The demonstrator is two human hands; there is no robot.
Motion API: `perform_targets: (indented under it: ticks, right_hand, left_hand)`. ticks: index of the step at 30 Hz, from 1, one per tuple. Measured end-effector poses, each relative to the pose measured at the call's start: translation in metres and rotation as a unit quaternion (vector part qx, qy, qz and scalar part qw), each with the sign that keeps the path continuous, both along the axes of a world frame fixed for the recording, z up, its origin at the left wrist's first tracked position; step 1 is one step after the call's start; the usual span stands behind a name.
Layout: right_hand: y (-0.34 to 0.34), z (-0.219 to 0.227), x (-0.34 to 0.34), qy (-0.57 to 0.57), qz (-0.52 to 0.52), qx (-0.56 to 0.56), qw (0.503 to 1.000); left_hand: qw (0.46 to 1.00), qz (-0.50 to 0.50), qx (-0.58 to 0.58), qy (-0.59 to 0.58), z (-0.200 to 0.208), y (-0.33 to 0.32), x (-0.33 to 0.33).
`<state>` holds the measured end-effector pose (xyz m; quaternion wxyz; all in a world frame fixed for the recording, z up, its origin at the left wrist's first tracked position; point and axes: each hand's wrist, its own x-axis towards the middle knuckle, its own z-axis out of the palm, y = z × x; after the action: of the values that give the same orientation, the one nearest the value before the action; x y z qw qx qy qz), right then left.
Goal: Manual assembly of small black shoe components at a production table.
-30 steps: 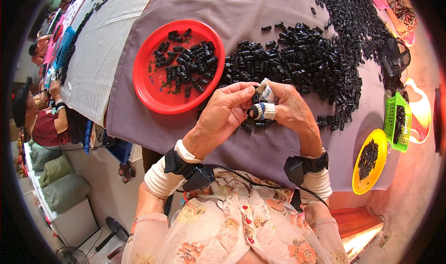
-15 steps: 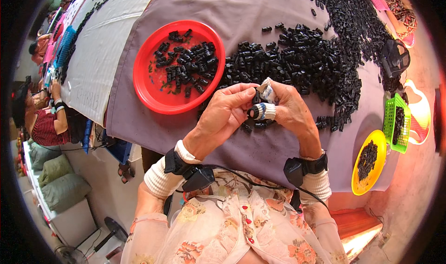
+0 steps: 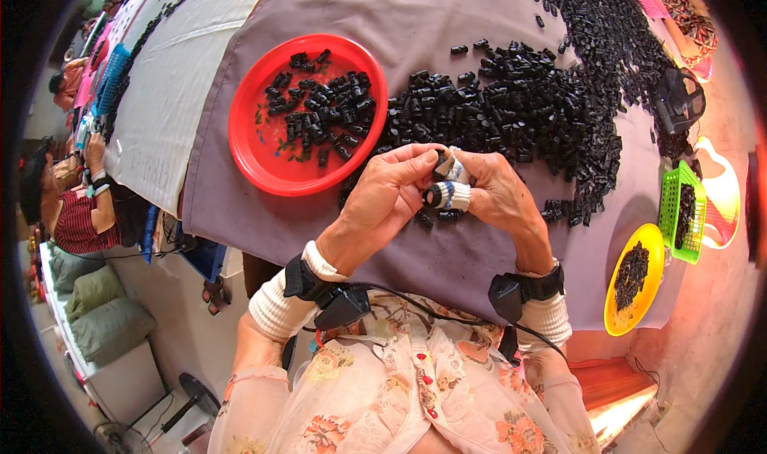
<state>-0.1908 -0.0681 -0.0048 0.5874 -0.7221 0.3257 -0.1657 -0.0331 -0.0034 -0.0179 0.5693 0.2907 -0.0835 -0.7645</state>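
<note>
My left hand (image 3: 383, 186) pinches a small black plastic part (image 3: 439, 163) between thumb and fingers. Against the same part works my right hand (image 3: 505, 194), its thumb and a finger wrapped in white-and-blue cloth finger covers (image 3: 451, 194); the fingertips hide much of the part. Just beyond both hands spreads a heap of small black cylindrical parts (image 3: 511, 94), a few of them lying under the fingers. A round red tray (image 3: 249, 146) with similar black parts and dark scraps in it stands to the left of the heap.
At the right table edge are a yellow plate (image 3: 651, 242) of small black pieces, a green basket (image 3: 691, 242) and a black bag-like thing (image 3: 679, 102). More black parts (image 3: 591, 30) cover the far right. A person in a striped top (image 3: 80, 221) sits at far left.
My right hand's covered fingers have shifted slightly and drawn in closer around the black part. My left hand has barely moved; tray and heap look the same.
</note>
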Motion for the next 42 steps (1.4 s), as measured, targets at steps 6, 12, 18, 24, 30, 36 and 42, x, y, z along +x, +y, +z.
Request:
perform_targets:
  ticks: [6, 12, 18, 24, 30, 36, 42]
  right_hand:
    - [0.004, 0.012, -0.001, -0.041, -0.112, 0.067, 0.991]
    - [0.003, 0.003, 0.005, -0.088, -0.124, -0.029, 0.988]
    - [0.002, 0.002, 0.003, -0.053, -0.094, -0.079, 0.991]
    - [0.005, 0.008, 0.003, -0.025, -0.087, -0.067, 0.994]
    - [0.002, -0.006, 0.011, -0.070, -0.086, -0.051, 0.993]
    - [-0.012, 0.007, -0.013, -0.067, -0.210, 0.039, 0.975]
    - [-0.013, 0.003, -0.042, -0.086, -0.248, 0.069, 0.963]
  left_hand:
    - [0.999, 0.007, -0.003, 0.048, -0.003, -0.002, 0.000]
    - [0.999, -0.005, 0.021, 0.027, 0.001, -0.003, -0.004]
    - [0.999, -0.027, 0.003, -0.018, -0.002, 0.000, 0.003]
    - [0.999, -0.038, -0.006, -0.016, -0.011, 0.004, 0.004]
    - [0.998, -0.004, 0.003, -0.067, -0.012, 0.000, 0.008]
    - [0.941, 0.108, -0.035, -0.318, 0.011, -0.004, 0.066]
    - [0.818, 0.156, -0.093, -0.546, 0.015, -0.007, 0.073]
